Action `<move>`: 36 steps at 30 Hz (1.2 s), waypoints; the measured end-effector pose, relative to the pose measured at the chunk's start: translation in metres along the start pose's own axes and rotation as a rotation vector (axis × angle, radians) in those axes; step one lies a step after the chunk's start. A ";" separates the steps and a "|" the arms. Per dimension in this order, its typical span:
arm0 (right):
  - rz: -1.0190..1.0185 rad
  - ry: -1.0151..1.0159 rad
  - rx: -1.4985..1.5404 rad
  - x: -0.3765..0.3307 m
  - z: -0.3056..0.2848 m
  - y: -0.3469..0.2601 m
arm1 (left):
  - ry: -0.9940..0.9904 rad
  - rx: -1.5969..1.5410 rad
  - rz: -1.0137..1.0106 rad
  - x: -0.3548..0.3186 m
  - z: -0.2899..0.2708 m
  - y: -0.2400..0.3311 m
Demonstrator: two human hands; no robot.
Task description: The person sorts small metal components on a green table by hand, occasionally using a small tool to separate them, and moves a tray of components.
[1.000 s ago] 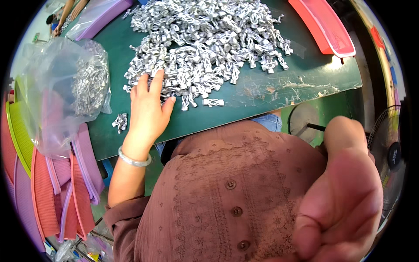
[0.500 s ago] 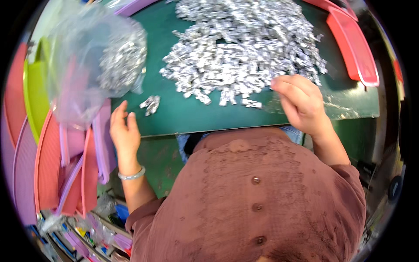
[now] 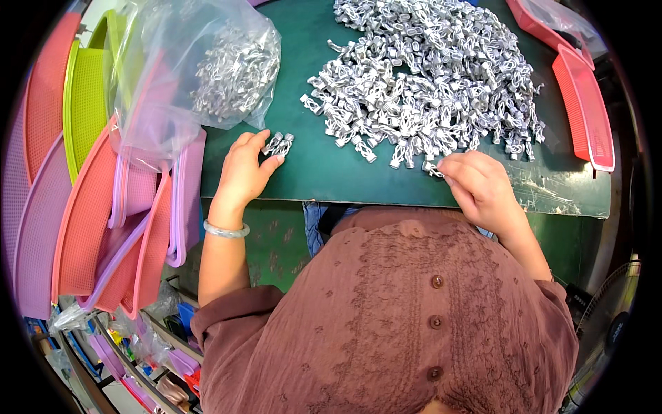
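A large heap of small grey-capped pieces with white loops (image 3: pixel 427 90) covers the back of the green table. At the heap's near edge, the fingertips of my right hand (image 3: pixel 479 185) pinch one looped piece (image 3: pixel 432 168), partly hidden by the fingers. My left hand (image 3: pixel 245 165) rests at the table's front left, thumb and forefinger apart around a small separate cluster of the same pieces (image 3: pixel 280 144). Its thumb tip is close beside the cluster; I cannot tell whether it touches.
A clear plastic bag (image 3: pixel 238 72) with more such pieces stands at the left, overlapping stacked pink, purple and lime baskets (image 3: pixel 86 234). A long red-pink basket (image 3: pixel 583 103) lies along the right edge of the green table (image 3: pixel 345 185). Shelves with bagged items are at lower left.
The view has shifted, so the table appears further right. My right hand has come nearer to me and leftward along the heap's edge. My left hand's fingers are closer to the small cluster.
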State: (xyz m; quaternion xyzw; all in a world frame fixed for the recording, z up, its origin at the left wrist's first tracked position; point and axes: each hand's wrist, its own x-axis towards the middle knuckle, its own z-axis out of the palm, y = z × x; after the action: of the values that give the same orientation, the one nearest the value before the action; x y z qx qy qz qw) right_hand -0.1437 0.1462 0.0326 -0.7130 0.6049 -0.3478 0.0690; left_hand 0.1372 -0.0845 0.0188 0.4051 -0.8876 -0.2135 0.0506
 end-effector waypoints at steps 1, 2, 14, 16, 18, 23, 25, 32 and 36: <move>0.021 -0.003 -0.007 -0.001 -0.001 0.000 | 0.029 0.010 0.021 0.001 0.000 0.000; 0.032 -0.009 -0.009 -0.003 -0.002 0.001 | 0.013 0.024 -0.016 0.002 0.000 0.002; 0.038 -0.024 0.063 -0.002 0.004 0.005 | -0.107 0.039 -0.169 0.018 0.012 0.015; 0.024 -0.034 0.069 -0.002 0.004 0.006 | -0.135 -0.037 -0.172 0.019 0.013 0.018; 0.034 -0.041 0.067 -0.005 0.004 0.008 | -0.117 -0.072 -0.146 0.019 0.015 0.019; 0.053 -0.064 0.071 -0.006 0.005 0.008 | -0.049 0.064 -0.001 0.015 0.021 0.015; 0.056 -0.077 0.070 -0.007 0.006 0.010 | -0.017 0.067 0.019 0.014 0.022 0.015; 0.035 -0.118 0.041 -0.001 0.015 0.008 | -0.214 -0.686 -0.306 0.009 0.010 0.019; 0.007 -0.152 0.092 0.007 0.023 0.005 | -0.287 -1.253 -0.319 -0.010 0.016 0.039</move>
State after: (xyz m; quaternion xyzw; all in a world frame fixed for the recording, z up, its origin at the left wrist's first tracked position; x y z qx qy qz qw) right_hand -0.1344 0.1308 0.0154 -0.7315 0.5836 -0.3199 0.1484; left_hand 0.1123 -0.0492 0.0216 0.3928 -0.5225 -0.7462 0.1258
